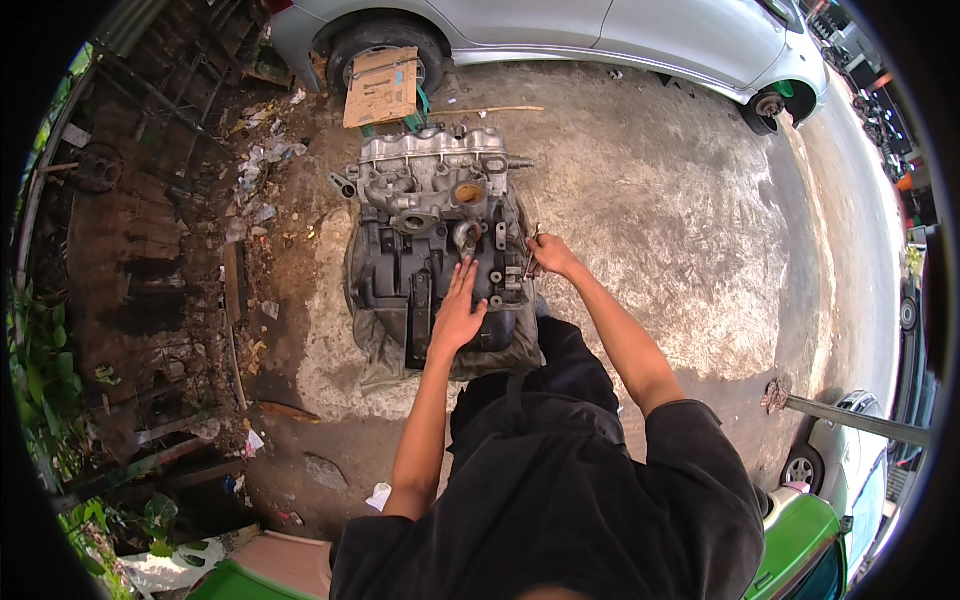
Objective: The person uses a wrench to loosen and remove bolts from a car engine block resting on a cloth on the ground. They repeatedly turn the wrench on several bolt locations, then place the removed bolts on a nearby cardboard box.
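A grimy engine (390, 270) with a silver upper cover (430, 145) rests on a crumpled dark sheet (385, 355) on the ground. My left hand (457, 305) lies on the middle of the dark block, fingers stretched out beside a pale metal fitting (466, 236). At the engine's right side, my right hand (550, 257) grips a thin metal tool, apparently a wrench (534, 236), held roughly upright near some small brackets (503, 283).
A board with tools (380, 85) on a green stool stands before a silver car (530, 25). Debris (260, 160) and rusty scrap (110, 240) line the left. A metal bar (860, 420) and vehicles (820, 510) are at lower right.
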Demonstrator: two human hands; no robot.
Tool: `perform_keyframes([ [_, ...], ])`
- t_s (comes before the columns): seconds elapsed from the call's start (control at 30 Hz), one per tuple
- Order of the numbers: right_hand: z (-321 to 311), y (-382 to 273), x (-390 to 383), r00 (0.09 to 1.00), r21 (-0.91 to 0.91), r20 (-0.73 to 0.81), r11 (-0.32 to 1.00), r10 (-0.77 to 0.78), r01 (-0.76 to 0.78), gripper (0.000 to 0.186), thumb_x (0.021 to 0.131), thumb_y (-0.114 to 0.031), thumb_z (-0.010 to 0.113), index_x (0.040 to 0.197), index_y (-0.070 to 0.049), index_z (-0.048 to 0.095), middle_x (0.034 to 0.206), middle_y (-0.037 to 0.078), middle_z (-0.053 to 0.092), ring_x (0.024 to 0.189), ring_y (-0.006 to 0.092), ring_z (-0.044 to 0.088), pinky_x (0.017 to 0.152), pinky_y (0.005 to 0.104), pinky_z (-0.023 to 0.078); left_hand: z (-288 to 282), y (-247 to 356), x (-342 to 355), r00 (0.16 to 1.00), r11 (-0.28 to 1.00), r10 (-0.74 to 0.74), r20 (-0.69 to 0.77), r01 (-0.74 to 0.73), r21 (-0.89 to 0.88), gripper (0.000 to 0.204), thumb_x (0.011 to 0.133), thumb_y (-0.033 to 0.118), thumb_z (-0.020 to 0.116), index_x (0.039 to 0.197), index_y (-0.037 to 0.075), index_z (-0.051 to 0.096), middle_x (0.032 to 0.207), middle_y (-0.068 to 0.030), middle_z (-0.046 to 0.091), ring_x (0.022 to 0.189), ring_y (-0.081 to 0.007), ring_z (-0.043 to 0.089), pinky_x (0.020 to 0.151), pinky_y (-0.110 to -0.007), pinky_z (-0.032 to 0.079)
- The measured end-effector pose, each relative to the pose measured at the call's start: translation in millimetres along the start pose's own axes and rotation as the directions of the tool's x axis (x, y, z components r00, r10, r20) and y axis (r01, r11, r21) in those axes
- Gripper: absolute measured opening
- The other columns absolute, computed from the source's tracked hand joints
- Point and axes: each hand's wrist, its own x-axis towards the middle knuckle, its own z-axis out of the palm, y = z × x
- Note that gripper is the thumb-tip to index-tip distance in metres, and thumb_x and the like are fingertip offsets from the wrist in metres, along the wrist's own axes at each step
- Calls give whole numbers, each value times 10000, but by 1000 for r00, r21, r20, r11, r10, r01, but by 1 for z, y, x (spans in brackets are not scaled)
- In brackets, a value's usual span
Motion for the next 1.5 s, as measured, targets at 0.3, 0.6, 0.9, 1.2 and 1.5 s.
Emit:
perform_keyframes([
  [0.3, 6, 7, 33, 980, 204, 108, 961, 166, -185, 465, 1072, -345, 508, 1033, 106, 614, 837, 263, 746, 684, 320, 769, 580, 392, 643, 3, -4, 0, 998, 999, 40, -41, -41, -21, 794, 975, 150, 613, 1659, 201, 215, 1737, 16, 162, 1595, -213, 151, 1234, -412, 350],
  [0.6, 0, -18, 28, 973, 130, 105, 967, 207, -220, 406, 1040, -278, 515, 1100, 107, 627, 921, 277, 741, 707, 332, 766, 611, 401, 636, 4, -7, 1, 997, 998, 53, -47, -54, -19, 804, 966, 148, 616, 1661, 208, 217, 1741, 7, 151, 1600, -221, 133, 1233, -414, 354],
  [0.9, 11, -23, 46, 989, -262, 61, 958, 137, -117, 509, 986, -340, 547, 1240, 93, 631, 1218, 336, 671, 1121, 436, 682, 965, 494, 556, 2, -5, 1, 999, 999, 40, -29, -40, -8, 803, 971, 147, 609, 1662, 219, 207, 1741, 18, 141, 1600, -212, 125, 1234, -416, 362],
  [1.2, 10, -24, 47, 977, -216, 78, 960, 197, -176, 498, 969, -321, 537, 1224, 96, 628, 1183, 331, 683, 1067, 445, 700, 931, 476, 579, 4, -7, 2, 998, 999, 49, -33, -50, -22, 805, 969, 152, 615, 1662, 210, 210, 1743, 8, 138, 1601, -221, 123, 1225, -421, 370],
  [1.5, 15, -21, 34, 984, -195, -107, 968, 140, -158, 518, 956, -349, 561, 1283, 48, 625, 1173, 320, 690, 1089, 447, 688, 942, 490, 567, 2, -5, 1, 999, 999, 41, -25, -41, -11, 800, 974, 157, 610, 1663, 224, 209, 1743, 18, 135, 1601, -219, 123, 1200, -418, 408],
])
